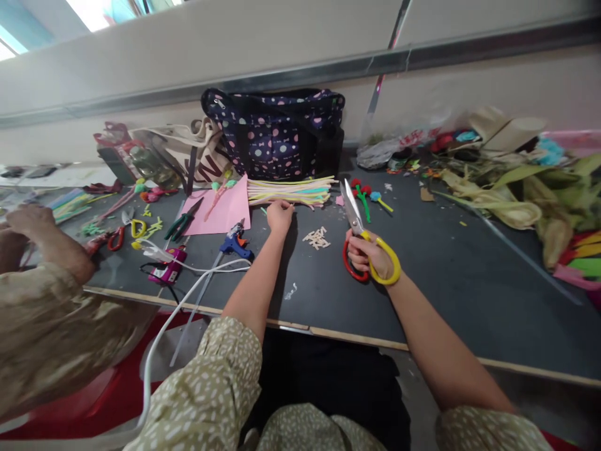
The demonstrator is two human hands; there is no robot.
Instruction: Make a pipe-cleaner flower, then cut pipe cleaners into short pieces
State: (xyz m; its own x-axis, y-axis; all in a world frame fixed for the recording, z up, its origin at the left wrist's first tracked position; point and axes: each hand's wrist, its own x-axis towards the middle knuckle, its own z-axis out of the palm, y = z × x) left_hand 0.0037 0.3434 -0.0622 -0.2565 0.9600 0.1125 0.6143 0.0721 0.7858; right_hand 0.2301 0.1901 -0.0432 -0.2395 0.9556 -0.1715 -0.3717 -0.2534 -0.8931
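Observation:
My right hand (370,255) grips a pair of scissors (355,216) with one red and one yellow handle loop; the blades point up and away from me. At the near edge of a bundle of pastel pipe cleaners (305,188), my left hand (280,217) has its fingertips pinched together on a pipe cleaner, mostly hidden by the fingers. Between my hands lies a small pile of short beige cut pieces (317,238). Red and green pipe-cleaner flowers (361,194) and a blue one on a yellow stem (381,201) rest beyond the scissors.
A blue glue gun (235,243), green-handled pliers (184,220) and pink sheet (235,207) lie left, with a white cable (188,300) over the table edge. A dark patterned bag (282,138) stands behind. Dried husks (498,194) lie right. Another person's arm (51,232) is at far left.

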